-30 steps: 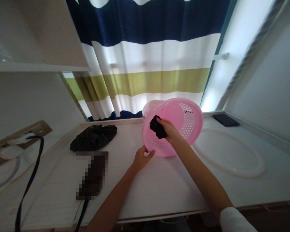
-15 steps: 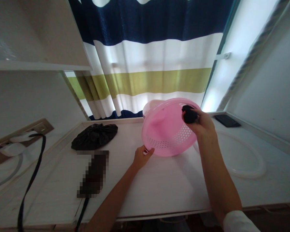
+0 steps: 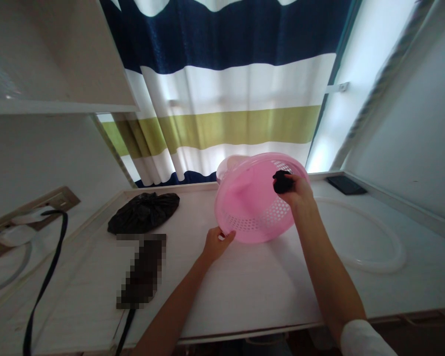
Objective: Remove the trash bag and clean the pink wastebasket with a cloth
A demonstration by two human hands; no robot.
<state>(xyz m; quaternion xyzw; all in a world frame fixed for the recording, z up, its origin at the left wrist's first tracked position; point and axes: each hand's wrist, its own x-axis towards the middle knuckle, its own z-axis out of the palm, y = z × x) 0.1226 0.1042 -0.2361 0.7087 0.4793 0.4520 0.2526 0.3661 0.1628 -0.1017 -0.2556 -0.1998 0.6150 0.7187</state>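
Note:
A pink plastic basket (image 3: 250, 190) with round holes is tilted so its open side faces me. My left hand (image 3: 217, 243) pinches its lower left rim. Inside the basket's mouth, toward the right side, my right hand (image 3: 299, 190) is closed around a bunched black cloth (image 3: 283, 182). The cloth looks soft and crumpled; its exact kind is not clear. Behind the basket, a pale pink container (image 3: 226, 165) shows only in part.
A black plastic bag (image 3: 144, 211) lies at the back left, with a pixelated dark object (image 3: 143, 272) nearer me. A white ring-shaped rim (image 3: 393, 262) and a black phone-like slab (image 3: 346, 184) are on the right. Cords run from the wall socket (image 3: 61, 200).
My right hand, with the black cloth, has shifted slightly left and down inside the basket's mouth. My left hand keeps its hold on the rim. The view has shifted a little.

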